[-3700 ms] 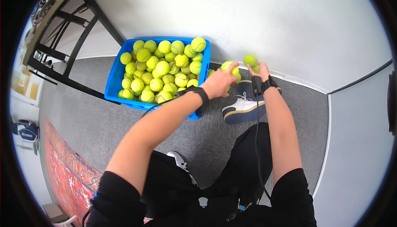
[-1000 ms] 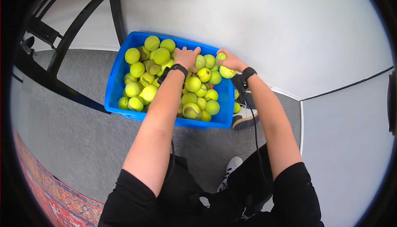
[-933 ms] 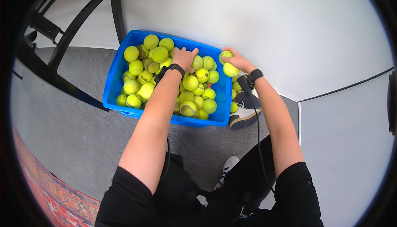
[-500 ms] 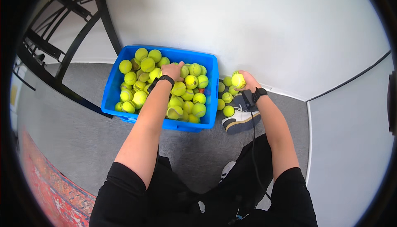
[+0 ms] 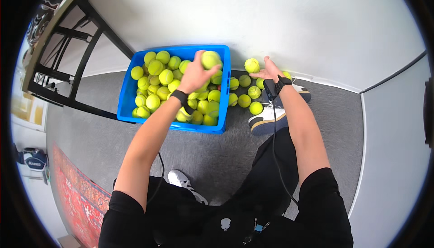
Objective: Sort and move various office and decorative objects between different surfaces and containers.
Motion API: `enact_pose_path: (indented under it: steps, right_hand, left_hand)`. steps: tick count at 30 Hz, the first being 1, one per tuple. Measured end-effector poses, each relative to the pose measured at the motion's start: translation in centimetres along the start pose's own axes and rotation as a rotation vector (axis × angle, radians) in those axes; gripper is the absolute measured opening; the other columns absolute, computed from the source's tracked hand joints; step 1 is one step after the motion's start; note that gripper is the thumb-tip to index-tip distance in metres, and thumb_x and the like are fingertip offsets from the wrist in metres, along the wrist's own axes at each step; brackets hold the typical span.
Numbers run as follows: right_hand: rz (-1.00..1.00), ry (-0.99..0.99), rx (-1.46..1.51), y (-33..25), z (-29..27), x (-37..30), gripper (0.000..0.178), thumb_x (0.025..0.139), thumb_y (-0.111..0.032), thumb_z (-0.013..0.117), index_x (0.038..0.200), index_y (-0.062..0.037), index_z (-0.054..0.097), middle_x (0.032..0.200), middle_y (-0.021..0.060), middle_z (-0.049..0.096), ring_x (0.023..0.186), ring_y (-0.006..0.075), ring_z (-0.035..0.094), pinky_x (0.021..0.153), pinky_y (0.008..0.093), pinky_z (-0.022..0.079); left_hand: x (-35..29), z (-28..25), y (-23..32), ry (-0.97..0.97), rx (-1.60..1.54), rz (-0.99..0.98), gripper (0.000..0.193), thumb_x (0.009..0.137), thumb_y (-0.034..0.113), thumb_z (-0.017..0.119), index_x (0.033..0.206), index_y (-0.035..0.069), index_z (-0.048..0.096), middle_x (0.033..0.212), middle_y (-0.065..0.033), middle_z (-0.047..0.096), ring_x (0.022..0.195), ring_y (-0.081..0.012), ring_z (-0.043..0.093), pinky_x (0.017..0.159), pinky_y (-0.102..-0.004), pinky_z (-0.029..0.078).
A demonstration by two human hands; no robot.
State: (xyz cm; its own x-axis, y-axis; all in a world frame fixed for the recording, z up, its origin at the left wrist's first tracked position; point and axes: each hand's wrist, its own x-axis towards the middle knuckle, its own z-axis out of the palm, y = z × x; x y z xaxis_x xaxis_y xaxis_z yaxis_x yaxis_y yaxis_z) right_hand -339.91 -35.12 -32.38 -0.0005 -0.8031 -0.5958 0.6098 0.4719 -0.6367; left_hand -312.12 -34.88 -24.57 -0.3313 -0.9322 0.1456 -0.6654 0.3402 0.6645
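Holding one tennis ball (image 5: 210, 60) near the far right corner of one blue box (image 5: 224, 90), the left hand (image 5: 194, 76) does best, I think, with light pressure. On the right hand (image 5: 272, 72), the fingers spread wide beside a second ball (image 5: 252, 65). At least seven floor balls (image 5: 244, 100) lie beyond the box's right edge; inside, I cannot count.

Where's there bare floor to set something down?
Grey floor lies bare between the blue bin and the red rug, and between the bin and the striped white shoe. It's crowded right of the bin, with loose balls and shoes; more balls fill the bin.
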Motion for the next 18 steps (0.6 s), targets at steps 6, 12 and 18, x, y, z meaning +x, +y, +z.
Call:
enact_pose_path:
  steps: [6,12,18]
  right_hand:
    - [0.025,0.023,-0.205,0.1,-1.3,-0.2,0.067,0.093,-0.048,0.022,0.137,0.0005,0.009,0.132,0.0317,0.028,0.119,0.0411,0.039,0.095,0.0453,0.040]
    - [0.004,0.042,-0.525,-1.1,-4.9,-1.0,0.063,0.093,-0.050,0.019,0.133,-0.0035,0.030,0.129,0.0226,0.040,0.109,0.0348,0.051,0.090,0.0418,0.044]
    - [-0.104,-0.022,-0.615,-2.4,-4.5,-3.2,0.058,0.094,-0.047,0.021,0.128,-0.0034,0.038,0.124,0.0177,0.047,0.109,0.0302,0.050,0.092,0.0417,0.042]
  left_hand:
    - [-5.3,9.0,10.1,-0.171,-0.421,0.049,0.060,0.074,0.039,0.067,0.115,0.002,0.041,0.089,-0.0217,0.062,0.087,-0.0331,0.062,0.075,-0.0379,0.049]
    - [-7.5,18.1,3.9,-0.155,-0.208,-0.238,0.066,0.072,0.046,0.064,0.113,0.001,0.039,0.089,-0.0271,0.060,0.087,-0.0410,0.059,0.076,-0.0441,0.047]
    - [-8.3,18.7,2.8,-0.108,-0.019,-0.275,0.062,0.069,0.041,0.067,0.110,0.004,0.037,0.080,-0.0262,0.060,0.076,-0.0426,0.059,0.068,-0.0484,0.047]
